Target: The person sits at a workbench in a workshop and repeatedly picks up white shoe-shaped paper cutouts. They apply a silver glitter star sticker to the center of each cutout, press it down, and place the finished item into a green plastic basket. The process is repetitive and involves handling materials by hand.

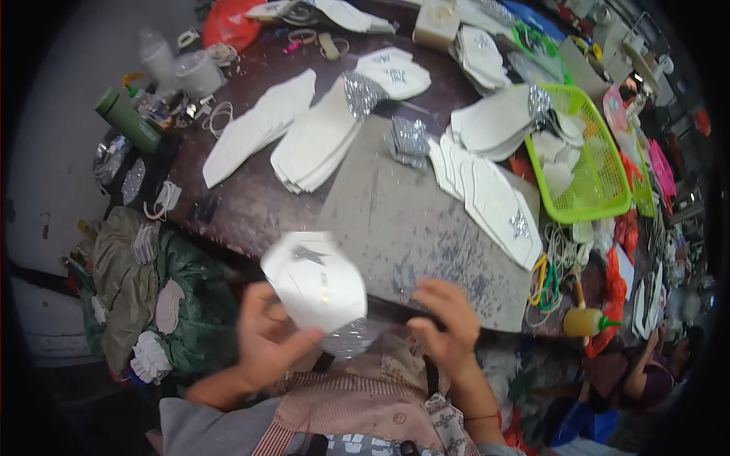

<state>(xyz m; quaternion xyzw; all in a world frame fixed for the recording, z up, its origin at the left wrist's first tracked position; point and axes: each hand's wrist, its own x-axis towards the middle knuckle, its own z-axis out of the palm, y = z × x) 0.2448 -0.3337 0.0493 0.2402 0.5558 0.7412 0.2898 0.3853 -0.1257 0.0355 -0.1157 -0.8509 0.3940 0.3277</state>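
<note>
Head view, white panel [325, 289], silver star [308, 254], glittery end [350, 340], left hand [268, 334] pinching it, right hand [450, 328] half-spread, empty

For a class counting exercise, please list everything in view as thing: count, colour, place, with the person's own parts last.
Held piece: one, white with silver star, lower centre
White pieces: several stacks, white, some silver-trimmed, across table
Silver glittery bundle: one, silver, board's far edge
Board: one, grey, table's near middle
Basket: one, lime green, right
Squeeze bottle: one, yellowish with green tip, near right
Block: one, cream, far edge
Red bag: one, red, far left
Flask: one, green, left
Cloth: count unclear, green and khaki, lower left
Table: one, dark brown, centre
Other clutter: too blurred to count, mixed, edges
Left hand: one, bare, gripping held piece
Right hand: one, bare, open, lower centre-right
</note>
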